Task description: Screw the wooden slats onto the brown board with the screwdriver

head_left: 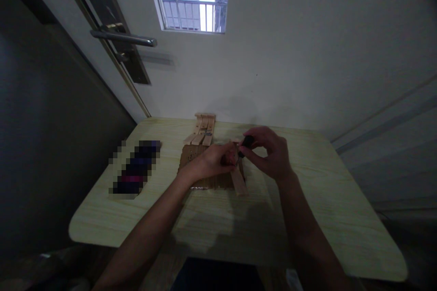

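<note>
Between the fingers of my right hand (271,150) is the black handle of a screwdriver (248,142), slanting down to the left. Its shaft points at a narrow wooden strip (240,183). My left hand (215,160) is closed on that strip, fingertips near the screwdriver's tip; the exact contact is hidden. Under the left hand lies a brown cardboard piece (190,153), apparently wrapped in shiny tape. Just behind it are several wooden pieces (204,122) side by side, with small dark metal parts, perhaps screws, on them.
All this lies on a pale wood-grain table (307,218) against a white door. A pixelated dark object (138,168) lies on the table's left side. The door has a metal handle (126,37) at upper left and a small window (193,7).
</note>
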`<move>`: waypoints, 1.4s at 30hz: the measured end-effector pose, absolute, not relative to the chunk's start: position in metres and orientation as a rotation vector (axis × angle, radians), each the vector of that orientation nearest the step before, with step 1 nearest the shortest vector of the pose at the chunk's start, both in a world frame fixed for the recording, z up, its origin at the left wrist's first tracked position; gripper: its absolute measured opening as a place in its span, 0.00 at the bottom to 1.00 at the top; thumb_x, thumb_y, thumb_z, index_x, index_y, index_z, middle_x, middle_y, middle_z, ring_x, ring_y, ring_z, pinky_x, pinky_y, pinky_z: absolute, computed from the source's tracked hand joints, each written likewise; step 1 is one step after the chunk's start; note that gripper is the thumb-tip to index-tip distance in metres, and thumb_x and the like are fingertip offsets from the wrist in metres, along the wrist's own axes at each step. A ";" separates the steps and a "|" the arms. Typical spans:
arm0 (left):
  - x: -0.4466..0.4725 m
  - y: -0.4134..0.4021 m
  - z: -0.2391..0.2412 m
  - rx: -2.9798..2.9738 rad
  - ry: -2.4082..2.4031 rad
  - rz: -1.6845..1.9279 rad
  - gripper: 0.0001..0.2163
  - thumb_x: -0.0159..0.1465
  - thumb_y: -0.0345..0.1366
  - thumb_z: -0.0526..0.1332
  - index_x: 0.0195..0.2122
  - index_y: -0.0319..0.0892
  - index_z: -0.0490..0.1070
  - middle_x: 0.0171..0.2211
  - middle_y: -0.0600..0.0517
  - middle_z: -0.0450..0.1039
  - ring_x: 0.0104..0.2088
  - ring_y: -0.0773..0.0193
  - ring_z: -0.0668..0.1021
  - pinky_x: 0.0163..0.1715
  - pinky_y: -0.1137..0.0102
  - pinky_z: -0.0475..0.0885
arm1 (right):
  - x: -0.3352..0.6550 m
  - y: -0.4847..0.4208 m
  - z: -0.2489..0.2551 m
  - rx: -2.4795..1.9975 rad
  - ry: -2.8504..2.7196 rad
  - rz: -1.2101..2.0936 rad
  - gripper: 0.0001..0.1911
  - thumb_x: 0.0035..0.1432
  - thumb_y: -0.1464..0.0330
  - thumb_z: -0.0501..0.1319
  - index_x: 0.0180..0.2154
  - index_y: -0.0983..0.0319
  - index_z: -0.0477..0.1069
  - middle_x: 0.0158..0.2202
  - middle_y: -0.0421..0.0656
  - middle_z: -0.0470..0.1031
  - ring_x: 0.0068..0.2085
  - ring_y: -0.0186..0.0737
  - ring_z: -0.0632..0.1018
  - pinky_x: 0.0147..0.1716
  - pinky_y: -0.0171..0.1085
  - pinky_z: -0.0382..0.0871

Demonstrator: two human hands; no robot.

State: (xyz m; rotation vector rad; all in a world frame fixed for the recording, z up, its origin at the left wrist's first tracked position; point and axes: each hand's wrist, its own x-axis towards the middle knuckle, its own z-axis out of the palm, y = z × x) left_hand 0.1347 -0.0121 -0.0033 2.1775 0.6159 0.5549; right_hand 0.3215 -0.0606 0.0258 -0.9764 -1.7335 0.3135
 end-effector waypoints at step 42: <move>0.127 -0.010 -0.007 2.309 0.619 0.468 0.59 0.43 0.56 0.73 0.69 0.42 0.39 0.69 0.37 0.45 0.68 0.41 0.53 0.65 0.47 0.50 | 0.330 -0.064 0.033 -0.959 -1.795 0.312 0.13 0.56 0.72 0.65 0.44 0.57 0.74 0.37 0.38 0.79 0.32 0.31 0.81 0.30 0.30 0.79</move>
